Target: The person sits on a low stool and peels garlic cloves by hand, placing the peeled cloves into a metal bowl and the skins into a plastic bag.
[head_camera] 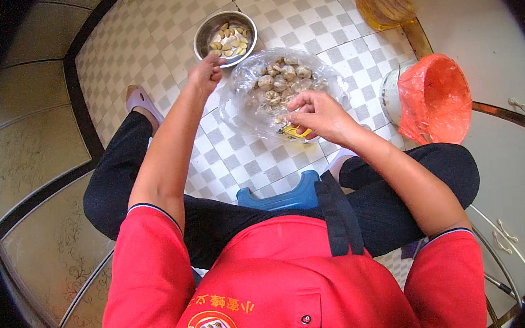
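My left hand [208,75] is at the near rim of a steel bowl [197,46], fingertips bent close over it. Whether those fingers pinch anything is too small to tell. Inside the bowl lie several garlic cloves [236,42], pale yellow to tan. Over the near right part of a clear plastic bag [249,112] hovers my right hand [321,115], its fingers loosely curled and apart, with nothing visible between them. Whole garlic bulbs [280,83] are heaped in the spread bag, with loose skins around them. A yellow printed patch [294,131] shows at the bag's near side, partly behind my right fingers.
A bucket lined with a red plastic bag [433,99] stands to the right. Beyond it is a large bottle of yellow oil [384,4] with a red cap. A blue plastic stool [279,200] shows between my legs. Cabinet doors [33,131] line the left side, above checkered floor tiles [164,37].
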A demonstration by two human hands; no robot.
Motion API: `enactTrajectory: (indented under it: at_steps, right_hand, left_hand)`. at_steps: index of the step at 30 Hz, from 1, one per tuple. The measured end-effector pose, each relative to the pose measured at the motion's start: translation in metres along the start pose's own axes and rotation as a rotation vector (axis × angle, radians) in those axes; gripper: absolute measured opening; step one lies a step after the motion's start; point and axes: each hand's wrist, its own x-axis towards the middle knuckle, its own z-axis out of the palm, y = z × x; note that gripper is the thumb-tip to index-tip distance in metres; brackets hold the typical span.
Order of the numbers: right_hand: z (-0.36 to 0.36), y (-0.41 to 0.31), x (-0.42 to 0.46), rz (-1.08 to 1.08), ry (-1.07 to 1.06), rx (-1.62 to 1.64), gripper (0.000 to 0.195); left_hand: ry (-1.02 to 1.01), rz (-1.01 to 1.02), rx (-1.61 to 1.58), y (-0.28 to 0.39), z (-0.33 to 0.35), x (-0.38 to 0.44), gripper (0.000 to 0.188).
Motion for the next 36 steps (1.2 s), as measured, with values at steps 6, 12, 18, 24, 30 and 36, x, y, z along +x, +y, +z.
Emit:
enactTrajectory:
  at_steps: [6,12,18,24,30,36]
  right_hand:
    - [0.000,-0.005,0.001,-0.044,0.011,-0.005,0.023]
    - [0.007,-0.025,0.000,-0.415,0.167,-0.016,0.025]
    - [0.004,-0.043,-0.017,-0.332,-0.089,-0.014,0.021]
    - [0.004,-0.037,-0.018,-0.252,-0.112,0.086,0.019]
    - [-0.004,-0.035,-0.012,-0.234,-0.016,0.339,0.023]
    - [-0.004,-0.039,-0.013,-0.266,-0.055,0.177,0.025]
  left_hand:
    - [-0.231,-0.090,-0.114,-0.004,0.011,-0.032,0.042]
    - [-0.607,-0.202,0.082,-0.005,0.067,-0.145,0.063]
    - [-0.731,-0.277,0.259,0.002,0.083,-0.188,0.070]
    - [-0.695,-0.260,0.217,0.005,0.086,-0.208,0.066]
    - [-0.578,0.151,0.269,-0.007,0.063,-0.211,0.037]
    - [-0.539,0.374,0.403,-0.008,0.059,-0.207,0.028]
